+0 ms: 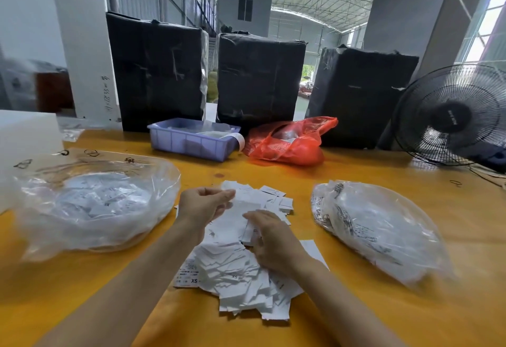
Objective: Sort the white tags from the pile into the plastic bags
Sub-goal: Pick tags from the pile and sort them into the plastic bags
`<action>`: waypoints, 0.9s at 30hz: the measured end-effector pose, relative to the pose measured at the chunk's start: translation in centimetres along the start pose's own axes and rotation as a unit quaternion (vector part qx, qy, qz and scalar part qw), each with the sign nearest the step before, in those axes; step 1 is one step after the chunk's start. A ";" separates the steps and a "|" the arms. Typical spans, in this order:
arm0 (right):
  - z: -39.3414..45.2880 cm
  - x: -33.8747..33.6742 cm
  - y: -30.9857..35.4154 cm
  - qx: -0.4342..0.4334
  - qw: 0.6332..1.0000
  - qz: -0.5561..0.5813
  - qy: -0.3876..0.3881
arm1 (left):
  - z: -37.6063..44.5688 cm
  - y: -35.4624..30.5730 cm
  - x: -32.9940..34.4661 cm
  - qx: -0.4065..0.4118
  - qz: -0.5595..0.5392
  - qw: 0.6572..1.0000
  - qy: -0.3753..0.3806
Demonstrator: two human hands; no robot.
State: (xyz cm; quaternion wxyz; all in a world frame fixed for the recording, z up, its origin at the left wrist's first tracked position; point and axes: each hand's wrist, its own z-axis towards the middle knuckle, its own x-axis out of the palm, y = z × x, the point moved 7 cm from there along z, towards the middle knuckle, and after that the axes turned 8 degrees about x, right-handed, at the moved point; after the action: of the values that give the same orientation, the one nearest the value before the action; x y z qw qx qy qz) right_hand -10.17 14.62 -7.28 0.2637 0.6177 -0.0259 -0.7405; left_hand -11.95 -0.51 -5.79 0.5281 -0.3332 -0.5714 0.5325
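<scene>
Tags (235, 272) heaped between both clear bags | left hand (204, 204) pinches tags | right hand (273, 240) rests on pile, fingers relaxed | light, slippery paper, likely best pinched by edges

Both bare forearms reached up from the lower frame; the left hand (204, 204) curled its fingers (227, 196) at centre, while the right hand (273, 240) lay palm-down, fingers loosely bent.

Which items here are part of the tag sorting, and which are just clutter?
In use: pile of white tags; left clear bag; right clear bag; left hand; right hand.

Lying about: purple tray; red bag; three black bales; fan.
</scene>
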 end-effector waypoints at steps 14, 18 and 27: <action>-1.1 -3.9 -3.2 0.153 0.899 0.406 -0.063 | -0.3 0.2 0.3 0.015 0.048 0.998 0.030; -2.0 -3.1 -4.6 0.213 0.849 0.483 0.034 | -0.8 0.7 1.1 0.009 0.092 0.993 0.075; -1.7 -3.5 -5.4 0.169 0.979 0.104 -0.053 | -2.1 1.3 2.4 0.006 0.167 0.978 0.124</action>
State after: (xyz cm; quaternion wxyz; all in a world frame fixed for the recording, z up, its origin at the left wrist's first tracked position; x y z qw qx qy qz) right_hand -10.14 21.26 -6.46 0.2288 0.6072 -0.2287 -0.7257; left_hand -10.67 2.60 -6.73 0.5002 -0.4841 -0.4349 0.5712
